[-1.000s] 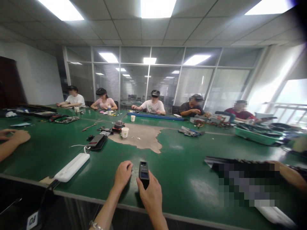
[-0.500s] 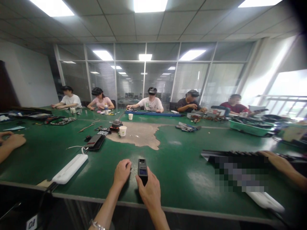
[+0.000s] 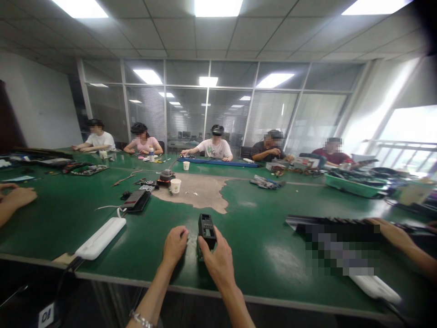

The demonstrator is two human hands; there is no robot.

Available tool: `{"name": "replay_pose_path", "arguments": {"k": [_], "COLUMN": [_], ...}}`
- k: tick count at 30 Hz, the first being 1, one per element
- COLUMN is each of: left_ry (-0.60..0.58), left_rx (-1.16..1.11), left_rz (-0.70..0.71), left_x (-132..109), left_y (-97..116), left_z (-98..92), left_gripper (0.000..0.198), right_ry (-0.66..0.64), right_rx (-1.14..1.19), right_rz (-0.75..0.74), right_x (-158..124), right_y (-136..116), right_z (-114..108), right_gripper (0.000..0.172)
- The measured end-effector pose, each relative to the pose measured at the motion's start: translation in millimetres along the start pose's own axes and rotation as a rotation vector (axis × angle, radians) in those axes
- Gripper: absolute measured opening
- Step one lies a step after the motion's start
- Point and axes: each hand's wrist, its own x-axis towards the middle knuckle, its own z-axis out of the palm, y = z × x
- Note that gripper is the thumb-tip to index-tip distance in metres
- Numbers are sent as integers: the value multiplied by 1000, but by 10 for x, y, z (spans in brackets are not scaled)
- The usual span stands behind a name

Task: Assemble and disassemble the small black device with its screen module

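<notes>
While curled around the black device (image 3: pixel 206 223), right hand (image 3: pixel 219 258): gripping it with thumb to the left and fingers to the right, apparently to leave the upper face and its small window uncovered.
Black device: held in front of the wearer, over the near part of the green table (image 3: pixel 252 246); contact with the tabletop hard to tell.
Left hand (image 3: pixel 175 246): curled inward just beside the device, apart from it, perhaps kept close to lend support; impossible to tell whether holding anything.
White bar (image 3: pixel 100 238): lying to the left near the table's edge, probably so placed to let its cable drop.
Paper cup (image 3: pixel 175 186): standing on a brown patch (image 3: pixel 208 193) beyond the hands, seemingly clear of both arms.
Neighbour's hand (image 3: pixel 392 234): resting at right on a long black part (image 3: pixel 296 222).
</notes>
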Motion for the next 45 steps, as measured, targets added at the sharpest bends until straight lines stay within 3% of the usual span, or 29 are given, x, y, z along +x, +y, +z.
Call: {"name": "replay_pose_path", "arguments": {"k": [4, 7, 11, 15, 34, 45], "left_ry": [4, -6, -21, -28, -9, -16], "left_rx": [8, 11, 10, 14, 20, 3], "left_rz": [0, -22, -17, -25, -10, 1], "left_x": [-2, 4, 8, 7, 8, 2], "left_y": [22, 33, 39, 50, 27, 56], "left_z": [-8, -10, -14, -22, 15, -18], "left_gripper": [23, 24, 24, 23, 22, 24], "right_ry": [30, 40, 17, 5, -1, 23], "right_rx": [30, 2, -49, -66, -232, -336], "right_rz": [18, 70, 107, 110, 83, 80], "right_x": [127, 126, 38, -40, -197, -235], "right_y": [-32, 145, 460, 610, 774, 827], "right_z": [-204, -281, -257, -198, -129, -76], "right_gripper": [54, 57, 58, 55, 59, 74]}}
